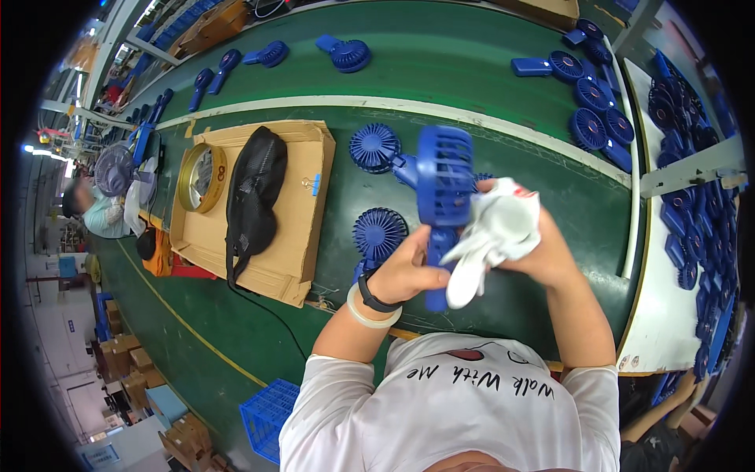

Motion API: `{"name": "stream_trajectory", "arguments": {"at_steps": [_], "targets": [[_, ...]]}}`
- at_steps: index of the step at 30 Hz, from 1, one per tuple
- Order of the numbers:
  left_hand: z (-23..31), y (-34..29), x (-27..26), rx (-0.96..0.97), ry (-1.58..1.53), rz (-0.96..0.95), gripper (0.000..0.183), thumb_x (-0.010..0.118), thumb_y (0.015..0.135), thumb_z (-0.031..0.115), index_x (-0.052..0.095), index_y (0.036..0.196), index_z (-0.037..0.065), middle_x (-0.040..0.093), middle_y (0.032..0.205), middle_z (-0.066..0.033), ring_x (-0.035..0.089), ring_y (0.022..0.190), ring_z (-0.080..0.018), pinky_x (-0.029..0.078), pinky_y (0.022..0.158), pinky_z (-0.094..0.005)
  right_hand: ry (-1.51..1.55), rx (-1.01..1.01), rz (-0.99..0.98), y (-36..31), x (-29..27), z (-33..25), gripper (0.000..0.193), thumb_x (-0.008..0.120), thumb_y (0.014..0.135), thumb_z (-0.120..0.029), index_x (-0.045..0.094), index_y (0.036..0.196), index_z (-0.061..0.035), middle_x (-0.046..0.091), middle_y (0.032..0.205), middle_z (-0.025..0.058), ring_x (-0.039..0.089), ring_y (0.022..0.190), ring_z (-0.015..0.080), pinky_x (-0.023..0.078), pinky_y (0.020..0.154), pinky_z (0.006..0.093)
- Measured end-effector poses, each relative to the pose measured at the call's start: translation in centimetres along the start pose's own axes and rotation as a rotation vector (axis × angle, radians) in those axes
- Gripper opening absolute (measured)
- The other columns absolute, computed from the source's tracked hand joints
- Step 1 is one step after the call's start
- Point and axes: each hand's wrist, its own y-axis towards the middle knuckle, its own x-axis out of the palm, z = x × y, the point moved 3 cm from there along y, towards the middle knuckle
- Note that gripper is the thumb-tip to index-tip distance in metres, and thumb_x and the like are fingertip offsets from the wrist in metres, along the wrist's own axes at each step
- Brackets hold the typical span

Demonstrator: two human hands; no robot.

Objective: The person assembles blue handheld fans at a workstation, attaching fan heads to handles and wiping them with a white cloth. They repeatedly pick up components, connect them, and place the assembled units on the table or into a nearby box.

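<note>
Above the green work table, my left hand (406, 277) is closed around the handle of a blue handheld fan (445, 177). The fan is upright, its slatted round head seen nearly edge-on. My right hand (553, 250) grips a crumpled white cloth (503, 228) with a bit of red on it, pressed close to the fan's side. Part of the right fingers is hidden behind the cloth. Just left of the held fan, a blue fan (375, 148) lies on the table, and another blue fan (379, 234) lies nearer me, partly behind my left hand.
At left sits a cardboard tray (303, 259) holding a black mesh pouch (258, 189), a yellow ring-shaped roll (202, 178) and a blue clip (315, 185). Beyond a white rail (338, 101), several fans lie on a green belt (440, 55). Many fans (692, 212) are heaped at right, near another person's arm.
</note>
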Motion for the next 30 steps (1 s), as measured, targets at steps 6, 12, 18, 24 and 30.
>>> {"name": "stream_trajectory", "arguments": {"at_steps": [6, 12, 18, 24, 30], "targets": [[1.9, -1.9, -1.0, -0.088, -0.279, -0.169, 0.091, 0.073, 0.064, 0.013, 0.022, 0.138, -0.004, 0.048, 0.125, -0.0189, 0.055, 0.109, -0.0287, 0.045, 0.093, -0.0396, -0.454, -0.33, -0.124, 1.9, 2.3, -1.1, 0.1, 0.086, 0.048, -0.015, 0.035, 0.134, -0.0104, 0.032, 0.136, 0.0163, 0.035, 0.127, 0.0312, 0.035, 0.102, 0.0392], [3.6, -1.6, -2.6, 0.106, -0.069, 0.063, 0.078, 0.068, 0.063, 0.01, 0.03, 0.13, -0.006, 0.032, 0.137, -0.0278, 0.054, 0.108, -0.0437, 0.054, 0.077, -0.0479, -0.633, -0.359, -0.095, 3.0, 3.0, -2.7, 0.067, 0.082, 0.056, -0.014, 0.052, 0.116, -0.0038, 0.053, 0.115, 0.0148, 0.053, 0.107, 0.03, 0.044, 0.092, 0.0347], [7.6, -5.1, -5.4, 0.261, 0.515, 0.627, 0.052, 0.062, 0.074, 0.005, 0.038, 0.12, 0.0, 0.044, 0.117, -0.0145, 0.061, 0.101, -0.0377, 0.057, 0.06, -0.0315, -0.421, -0.337, 0.103, 3.3, 1.1, -2.0, 0.056, 0.077, 0.063, -0.003, 0.053, 0.114, -0.0027, 0.057, 0.11, 0.0083, 0.057, 0.101, 0.0194, 0.045, 0.088, 0.0302], [4.9, -7.1, -9.1, 0.277, 0.53, 1.048, 0.05, 0.059, 0.077, 0.0, 0.037, 0.122, 0.003, 0.051, 0.102, -0.0109, 0.062, 0.092, -0.0234, 0.054, 0.064, -0.03, -0.231, -0.118, 0.199, 4.5, 0.6, -1.1, 0.062, 0.074, 0.066, 0.002, 0.046, 0.121, -0.0036, 0.057, 0.112, 0.0056, 0.056, 0.104, 0.0142, 0.045, 0.09, 0.0295], [3.7, -8.3, -14.5, 0.19, 0.805, 1.034, 0.04, 0.061, 0.074, -0.003, 0.046, 0.111, 0.001, 0.054, 0.096, -0.0089, 0.06, 0.083, -0.0174, 0.049, 0.071, -0.0279, -0.213, -0.165, 0.081, 8.2, 3.1, 1.3, 0.067, 0.08, 0.063, -0.005, 0.046, 0.121, -0.0033, 0.059, 0.112, 0.0056, 0.056, 0.105, 0.0137, 0.044, 0.093, 0.0304]]}}
